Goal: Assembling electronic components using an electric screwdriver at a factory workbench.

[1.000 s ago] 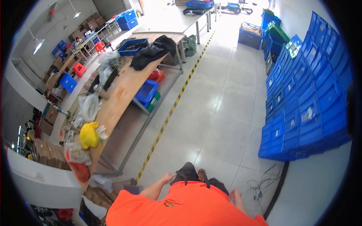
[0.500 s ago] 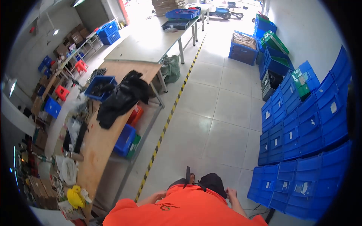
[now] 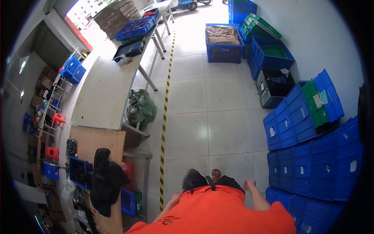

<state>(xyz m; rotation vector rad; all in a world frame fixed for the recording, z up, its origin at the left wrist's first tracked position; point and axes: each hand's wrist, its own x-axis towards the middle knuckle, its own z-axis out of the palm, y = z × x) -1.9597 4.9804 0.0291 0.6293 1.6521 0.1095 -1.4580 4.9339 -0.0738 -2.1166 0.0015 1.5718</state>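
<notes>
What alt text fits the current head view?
An orange-shirted person, left hand and right hand beside the body, is seen from above on a tiled floor. Stacked blue crates stand along the right wall; a black cloth lies on a wooden table at left.

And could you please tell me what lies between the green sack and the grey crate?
In the head view, a yellow-and-black floor stripe runs beside the green sack, then pale tiles stretch to the grey crate.
</notes>
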